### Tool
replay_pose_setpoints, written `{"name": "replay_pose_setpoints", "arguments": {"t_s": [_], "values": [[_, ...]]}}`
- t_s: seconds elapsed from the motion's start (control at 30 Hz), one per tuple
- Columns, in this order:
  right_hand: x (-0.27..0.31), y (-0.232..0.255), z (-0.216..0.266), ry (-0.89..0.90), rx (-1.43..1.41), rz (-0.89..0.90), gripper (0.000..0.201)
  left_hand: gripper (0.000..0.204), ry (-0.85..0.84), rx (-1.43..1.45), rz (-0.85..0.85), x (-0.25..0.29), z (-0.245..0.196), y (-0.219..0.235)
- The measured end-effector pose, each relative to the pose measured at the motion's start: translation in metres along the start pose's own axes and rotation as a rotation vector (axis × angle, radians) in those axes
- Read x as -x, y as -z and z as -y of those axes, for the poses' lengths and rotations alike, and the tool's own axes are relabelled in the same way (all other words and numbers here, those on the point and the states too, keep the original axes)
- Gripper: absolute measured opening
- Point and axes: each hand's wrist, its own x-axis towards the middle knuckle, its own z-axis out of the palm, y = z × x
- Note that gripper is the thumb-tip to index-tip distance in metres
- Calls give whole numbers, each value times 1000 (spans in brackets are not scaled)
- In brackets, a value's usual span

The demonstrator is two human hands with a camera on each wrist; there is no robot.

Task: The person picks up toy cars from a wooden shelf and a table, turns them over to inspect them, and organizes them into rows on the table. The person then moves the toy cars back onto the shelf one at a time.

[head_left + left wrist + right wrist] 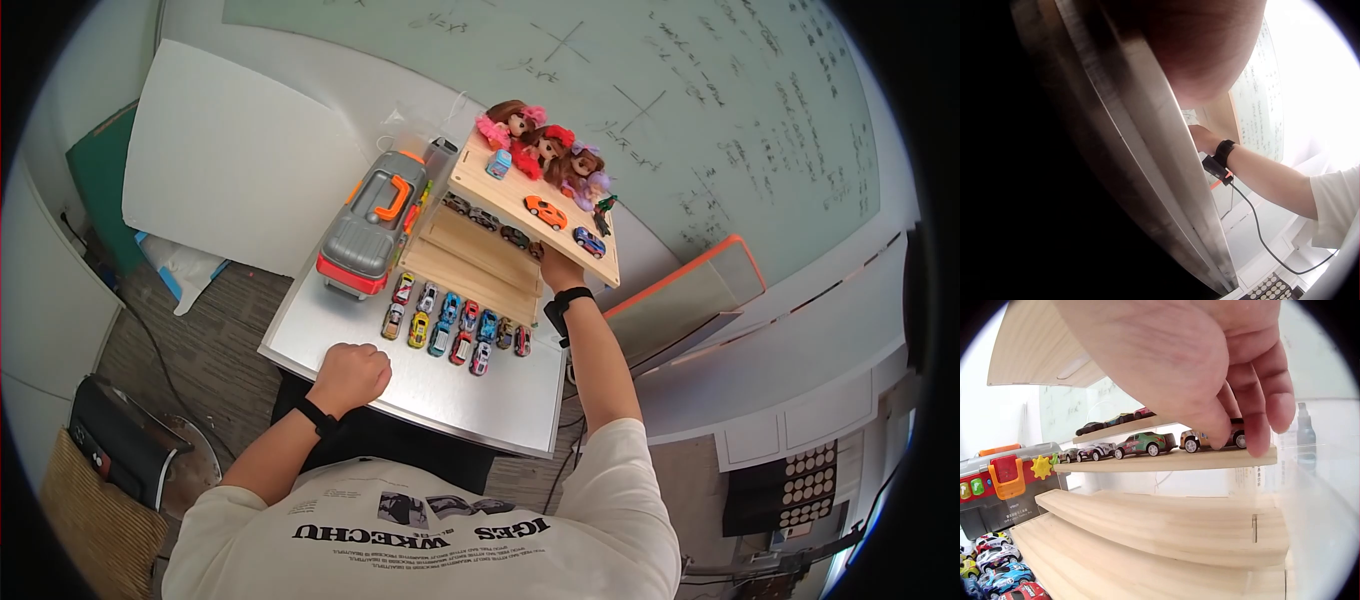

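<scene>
My right hand (1210,369) reaches in under the top board of a wooden shelf rack (520,205). Its thumb and fingers pinch a brown-orange toy car (1189,435) at the right end of a narrow shelf board (1166,462). Beside that car, a green toy car (1145,444) and a white one (1095,451) stand in the same row. In the head view my left hand (352,378) rests as a fist at the near edge of the silver table (300,330), holding nothing; only a blurred part of it shows in the left wrist view.
Rows of toy cars (450,325) stand on the table before the rack. A grey toolbox (365,230) with an orange handle sits at its left. Dolls (545,150), an orange car (545,210) and other toys occupy the top board. Lower wooden boards (1166,525) lie beneath the hand.
</scene>
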Motion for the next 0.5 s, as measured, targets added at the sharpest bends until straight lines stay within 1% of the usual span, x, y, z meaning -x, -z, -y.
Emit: {"name": "replay_pose_setpoints", "arguments": {"t_s": [0.13, 0.2, 0.23, 0.3, 0.33, 0.4, 0.47, 0.5], "values": [[2, 9, 3, 3, -27, 30, 36, 14, -4, 8, -16, 1, 1, -3], [6, 13, 6, 26, -23, -23, 38, 14, -5, 9, -16, 1, 1, -3], [9, 24, 13, 23, -24, -25, 38, 14, -3, 11, -17, 1, 1, -2], [23, 68, 41, -137, -228, 36, 26, 14, -2, 7, -9, 1, 0, -1], [33, 84, 50, -141, -230, 35, 26, 15, 3, 6, -3, 1, -1, 0], [63, 102, 64, -230, -540, 133, 24, 15, -1, 1, 6, 0, -1, 0], [103, 87, 75, -253, -642, 166, 35, 15, -8, -4, 21, -1, -2, 1], [118, 104, 87, -397, -795, 398, 41, 16, -8, -1, 22, -2, -2, 1]]}}
